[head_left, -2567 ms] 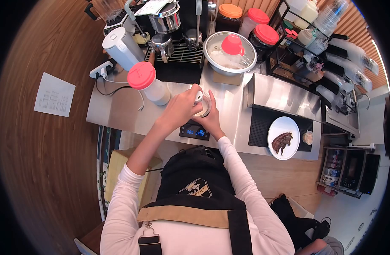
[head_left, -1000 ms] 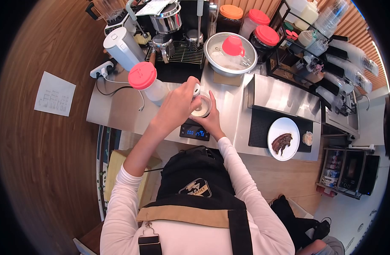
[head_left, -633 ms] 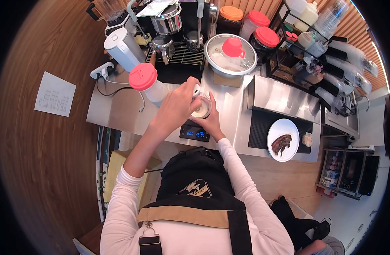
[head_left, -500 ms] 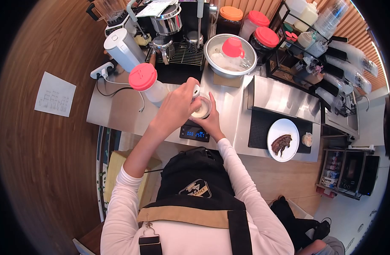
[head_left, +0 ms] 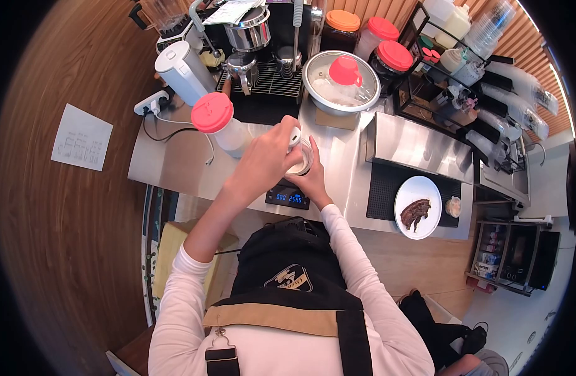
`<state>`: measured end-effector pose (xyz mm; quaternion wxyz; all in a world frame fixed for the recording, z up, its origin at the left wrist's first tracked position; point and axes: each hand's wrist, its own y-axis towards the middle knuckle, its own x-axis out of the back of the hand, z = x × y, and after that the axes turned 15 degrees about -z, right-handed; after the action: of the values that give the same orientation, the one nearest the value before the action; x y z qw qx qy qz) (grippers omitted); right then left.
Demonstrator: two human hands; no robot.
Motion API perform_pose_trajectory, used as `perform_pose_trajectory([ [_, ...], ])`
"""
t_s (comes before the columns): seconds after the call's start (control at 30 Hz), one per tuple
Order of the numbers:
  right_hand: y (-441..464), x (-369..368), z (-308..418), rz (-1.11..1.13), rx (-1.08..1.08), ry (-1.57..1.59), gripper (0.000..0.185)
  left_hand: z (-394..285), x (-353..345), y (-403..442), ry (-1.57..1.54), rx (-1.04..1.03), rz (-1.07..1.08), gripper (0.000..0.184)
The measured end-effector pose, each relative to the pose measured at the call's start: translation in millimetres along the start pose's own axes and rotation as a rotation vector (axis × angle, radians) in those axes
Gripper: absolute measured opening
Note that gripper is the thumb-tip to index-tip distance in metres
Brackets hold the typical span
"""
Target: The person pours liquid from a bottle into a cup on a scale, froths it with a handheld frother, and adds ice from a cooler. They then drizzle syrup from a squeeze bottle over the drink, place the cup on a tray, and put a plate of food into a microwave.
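Note:
My left hand [head_left: 270, 153] is closed around a white handheld frother [head_left: 295, 135], its handle end with a dark button showing above my fingers. It is held over a clear cup [head_left: 309, 164] with pale, creamy liquid in it. My right hand [head_left: 312, 182] wraps around the right side of that cup and steadies it. The cup is over a black digital scale [head_left: 288, 197] with lit blue digits. The frother's lower end is hidden by my left hand.
Left of my hands stands a pink-lidded jar [head_left: 228, 131], with a white kettle [head_left: 182, 69] behind. A metal bowl [head_left: 313, 94] with a pink cup [head_left: 344, 70] sits behind right. On a black mat [head_left: 380, 194] lies a white plate [head_left: 418, 227] with dark food. An espresso machine [head_left: 263, 81] stands at the back.
My left hand and the frother have shifted very slightly to the right and down over the cup. The scale's digits have changed. My right hand stays on the cup.

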<state>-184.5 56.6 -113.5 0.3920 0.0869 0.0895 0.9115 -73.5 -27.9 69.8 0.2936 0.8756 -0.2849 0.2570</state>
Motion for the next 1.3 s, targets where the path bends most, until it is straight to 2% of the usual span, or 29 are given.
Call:
perform_pose_trajectory([
  [0.13,0.2,-0.7,0.6,-0.008,0.021,-0.004,0.117,2.3,2.8,0.7,0.098,-0.022,0.005,0.032],
  [0.23,0.4,-0.3,1.8,-0.001,-0.003,0.002,0.117,-0.3,7.5,1.5,0.05,0.02,0.059,0.032],
  [0.83,0.5,-0.4,-1.6,-0.005,0.025,-0.005,0.116,4.9,0.6,-1.8,0.026,-0.025,-0.008,0.033],
  [0.93,0.3,0.3,-2.1,0.001,0.017,-0.016,0.116,-1.4,2.2,-2.1,-0.029,0.032,-0.003,0.032],
  [1.3,-0.2,0.4,0.3,0.001,-0.008,-0.001,0.115,-1.1,2.7,-6.8,-0.03,0.034,0.001,0.03],
])
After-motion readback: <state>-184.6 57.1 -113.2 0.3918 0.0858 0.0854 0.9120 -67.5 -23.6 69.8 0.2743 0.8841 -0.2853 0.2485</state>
